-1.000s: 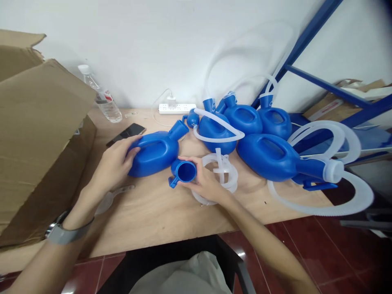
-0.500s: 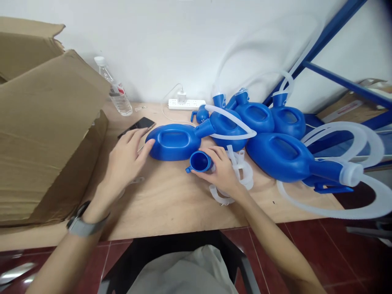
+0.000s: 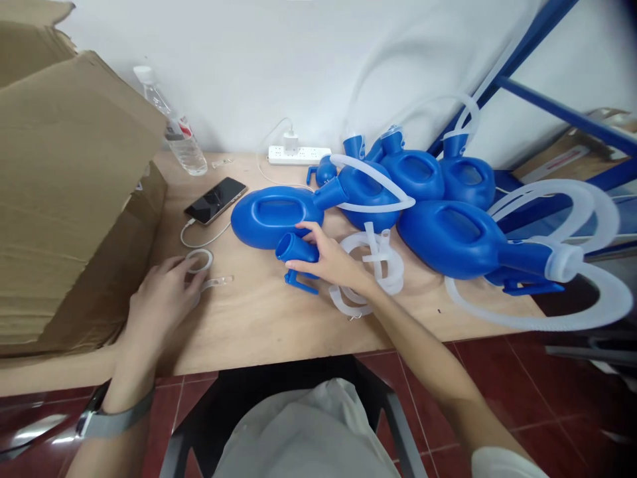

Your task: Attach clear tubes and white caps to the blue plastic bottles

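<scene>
My right hand is wrapped round a blue cup-like part, its open mouth tilted to the left; a blue handle juts out below it. At the left, my left hand has its thumb and fingertips at a white ring near the table top, the fingers blurred by motion. A small clear strap lies beside that hand. Behind my right hand a blue bottle rests on its side. Coiled clear tubing lies just right of my right hand.
A large cardboard box fills the left side. Further back are a water bottle, a phone and a power strip. Several blue bottles with tubes, one in front, crowd the right, beside a blue metal frame.
My left hand has left the blue bottle's side and moved down and left to the white ring. The cup-like part in my right hand has shifted left and tipped sideways.
</scene>
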{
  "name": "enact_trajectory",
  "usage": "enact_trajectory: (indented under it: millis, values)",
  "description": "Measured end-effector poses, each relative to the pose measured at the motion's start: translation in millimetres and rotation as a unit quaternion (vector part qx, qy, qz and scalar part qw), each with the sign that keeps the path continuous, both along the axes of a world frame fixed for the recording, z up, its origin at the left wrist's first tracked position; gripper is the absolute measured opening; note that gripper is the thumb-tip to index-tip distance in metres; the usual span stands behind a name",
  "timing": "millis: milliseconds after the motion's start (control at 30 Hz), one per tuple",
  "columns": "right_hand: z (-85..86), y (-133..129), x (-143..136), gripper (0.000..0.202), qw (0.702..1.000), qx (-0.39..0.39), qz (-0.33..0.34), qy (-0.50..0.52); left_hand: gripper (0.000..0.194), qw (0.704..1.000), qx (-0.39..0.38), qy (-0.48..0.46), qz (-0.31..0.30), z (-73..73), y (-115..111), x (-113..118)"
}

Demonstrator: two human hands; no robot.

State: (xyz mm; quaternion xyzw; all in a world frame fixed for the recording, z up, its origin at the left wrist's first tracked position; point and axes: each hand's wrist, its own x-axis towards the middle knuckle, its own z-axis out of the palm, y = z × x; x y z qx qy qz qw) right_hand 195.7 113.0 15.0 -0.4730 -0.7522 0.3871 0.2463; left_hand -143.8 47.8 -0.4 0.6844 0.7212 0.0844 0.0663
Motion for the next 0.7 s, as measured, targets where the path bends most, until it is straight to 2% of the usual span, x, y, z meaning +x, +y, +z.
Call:
enact_trajectory:
  millis: [100,200,367,533,633,700]
  values:
    - [2.9,5,7,0.061,0.999,-0.007,0.021,0.041,0.046,1.000,0.017,-0.006,0.000,0.5,3,5]
    - [1.6,7,11,0.054,0.996,-0.020,0.044,0.077,0.040,0.999,0.040,-0.030,-0.017,-0.6,6,9]
    - [-8.2,6,12,0.052,0.995,-0.014,0.058,0.078,0.041,0.996,0.042,-0.056,-0.046,0.5,12,13]
    - [-12.3,4,13,0.059,0.996,0.019,0.068,0.051,0.040,0.994,0.031,-0.022,-0.102,-6.7,27,9]
    - [-14.1,4,14,0.061,0.995,0.037,0.069,0.068,0.040,0.994,0.033,-0.015,-0.106,-10.7,38,7]
    - [-15.4,3,14,0.063,0.993,0.053,0.065,0.087,0.041,0.994,0.036,-0.005,-0.103,-8.0,41,9]
